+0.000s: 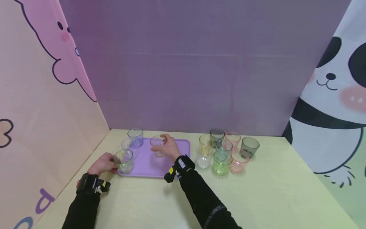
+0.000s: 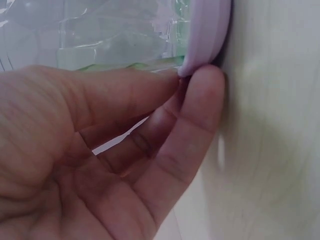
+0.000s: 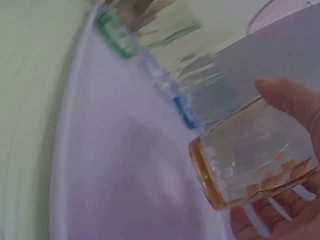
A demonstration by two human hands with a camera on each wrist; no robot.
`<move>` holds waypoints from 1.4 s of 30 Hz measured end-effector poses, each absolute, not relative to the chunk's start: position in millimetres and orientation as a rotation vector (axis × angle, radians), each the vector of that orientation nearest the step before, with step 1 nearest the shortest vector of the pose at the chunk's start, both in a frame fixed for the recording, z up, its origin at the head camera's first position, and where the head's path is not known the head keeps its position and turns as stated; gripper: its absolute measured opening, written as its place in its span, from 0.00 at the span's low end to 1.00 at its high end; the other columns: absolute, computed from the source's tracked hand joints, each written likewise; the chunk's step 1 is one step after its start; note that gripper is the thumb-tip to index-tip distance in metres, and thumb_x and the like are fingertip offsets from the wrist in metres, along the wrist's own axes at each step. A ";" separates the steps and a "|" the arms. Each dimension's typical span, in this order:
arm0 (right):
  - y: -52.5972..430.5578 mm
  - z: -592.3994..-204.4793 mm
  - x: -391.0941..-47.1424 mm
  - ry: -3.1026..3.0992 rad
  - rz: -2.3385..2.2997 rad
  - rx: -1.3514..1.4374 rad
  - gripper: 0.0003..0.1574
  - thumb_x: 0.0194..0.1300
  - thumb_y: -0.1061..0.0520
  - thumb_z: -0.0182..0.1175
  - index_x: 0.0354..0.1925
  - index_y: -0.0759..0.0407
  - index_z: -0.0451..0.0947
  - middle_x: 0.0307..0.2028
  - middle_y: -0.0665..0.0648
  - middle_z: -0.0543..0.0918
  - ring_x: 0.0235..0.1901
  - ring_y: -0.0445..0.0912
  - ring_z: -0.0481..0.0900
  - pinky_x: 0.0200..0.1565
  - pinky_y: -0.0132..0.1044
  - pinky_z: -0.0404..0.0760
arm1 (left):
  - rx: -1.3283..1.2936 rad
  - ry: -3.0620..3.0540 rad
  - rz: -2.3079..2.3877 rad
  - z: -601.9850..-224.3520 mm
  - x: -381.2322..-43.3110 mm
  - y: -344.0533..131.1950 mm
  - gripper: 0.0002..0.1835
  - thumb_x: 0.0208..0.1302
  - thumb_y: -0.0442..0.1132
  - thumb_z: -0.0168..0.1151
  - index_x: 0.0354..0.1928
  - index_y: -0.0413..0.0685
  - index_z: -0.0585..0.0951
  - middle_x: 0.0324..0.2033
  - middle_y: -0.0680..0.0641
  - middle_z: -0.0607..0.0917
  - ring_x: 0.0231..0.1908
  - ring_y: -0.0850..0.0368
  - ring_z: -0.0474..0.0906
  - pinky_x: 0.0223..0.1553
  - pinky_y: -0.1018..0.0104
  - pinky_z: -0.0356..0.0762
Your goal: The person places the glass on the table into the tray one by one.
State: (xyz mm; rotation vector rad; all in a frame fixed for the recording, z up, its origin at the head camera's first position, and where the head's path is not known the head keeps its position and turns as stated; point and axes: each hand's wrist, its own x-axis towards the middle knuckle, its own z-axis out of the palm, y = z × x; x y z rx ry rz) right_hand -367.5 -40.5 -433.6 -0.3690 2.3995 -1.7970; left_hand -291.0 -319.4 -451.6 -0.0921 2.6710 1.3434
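At its left end, the purple tray (image 1: 155, 171) is pinched by my left hand (image 1: 103, 163); the left wrist view shows thumb and fingertip on the tray rim (image 2: 207, 37). Right beside that hand, a green-tinted glass (image 1: 125, 161) stands on the tray. Behind it, along the left side, are a pale clear glass (image 1: 129, 147) and a blue-tinted glass (image 1: 136, 137). My right hand (image 1: 169, 149) grips an amber-tinted glass (image 3: 255, 160) around its side, thumb on one side and fingers on the other. Its amber base (image 3: 206, 175) hangs over the tray, tilted in the right wrist view.
Right of the tray stands a close group of several glasses, among them a yellow glass (image 1: 205, 143), a clear glass (image 1: 204, 159), a green glass (image 1: 222, 163), a pink glass (image 1: 239, 162) and a grey glass (image 1: 250, 146). A purple wall (image 1: 183, 79) rises behind the table (image 1: 257, 197).
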 end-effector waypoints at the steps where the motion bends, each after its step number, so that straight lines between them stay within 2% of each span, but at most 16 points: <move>1: -43.4 -435.5 -368.2 2.449 -1.769 -0.371 0.52 0.38 0.48 0.74 0.61 0.55 0.64 0.55 0.63 0.69 0.52 0.52 0.69 0.50 0.42 0.72 | -0.100 2.664 1.351 -452.1 -290.6 -320.0 0.10 0.49 0.23 0.55 0.36 0.27 0.78 0.29 0.42 0.80 0.24 0.52 0.78 0.28 0.60 0.80; 7: -58.0 -446.2 -377.3 2.692 -1.642 -0.392 0.51 0.40 0.51 0.73 0.61 0.56 0.61 0.54 0.59 0.74 0.52 0.52 0.72 0.51 0.41 0.72 | -0.102 2.671 1.363 -452.7 -291.3 -322.2 0.11 0.47 0.23 0.55 0.36 0.28 0.78 0.28 0.42 0.80 0.24 0.53 0.78 0.28 0.60 0.79; 12: -65.4 -450.5 -383.5 2.848 -1.553 -0.447 0.51 0.39 0.53 0.74 0.60 0.57 0.62 0.53 0.61 0.75 0.51 0.53 0.73 0.51 0.42 0.73 | -0.094 2.656 1.388 -454.1 -290.7 -322.3 0.12 0.47 0.22 0.54 0.37 0.26 0.78 0.29 0.42 0.80 0.24 0.53 0.78 0.28 0.60 0.80; 21: -72.7 -454.0 -390.8 2.820 -1.576 -0.355 0.53 0.38 0.55 0.74 0.62 0.56 0.61 0.54 0.60 0.74 0.53 0.53 0.73 0.53 0.41 0.71 | -0.077 2.680 1.369 -453.7 -292.7 -321.4 0.11 0.48 0.22 0.53 0.35 0.27 0.78 0.30 0.41 0.80 0.25 0.52 0.78 0.29 0.58 0.80; 26: -77.1 -449.9 -390.1 2.826 -1.560 -0.408 0.52 0.39 0.57 0.73 0.62 0.60 0.61 0.55 0.63 0.73 0.54 0.55 0.72 0.55 0.42 0.70 | -0.095 2.677 1.369 -456.1 -294.3 -321.8 0.11 0.49 0.22 0.54 0.37 0.27 0.78 0.32 0.40 0.80 0.27 0.53 0.78 0.30 0.60 0.80; 33: -80.0 -448.7 -394.9 2.854 -1.452 -0.421 0.51 0.41 0.54 0.72 0.62 0.61 0.60 0.56 0.61 0.72 0.55 0.52 0.71 0.55 0.40 0.69 | -0.093 2.653 1.387 -456.9 -291.8 -320.5 0.12 0.50 0.22 0.53 0.39 0.25 0.77 0.34 0.38 0.79 0.28 0.52 0.78 0.31 0.60 0.80; 42: -86.0 -447.3 -398.5 2.890 -1.466 -0.405 0.50 0.42 0.51 0.72 0.60 0.64 0.62 0.54 0.64 0.74 0.53 0.54 0.72 0.55 0.41 0.71 | -0.099 2.672 1.401 -458.2 -291.1 -320.9 0.11 0.49 0.22 0.54 0.38 0.26 0.77 0.33 0.39 0.79 0.26 0.53 0.78 0.31 0.60 0.80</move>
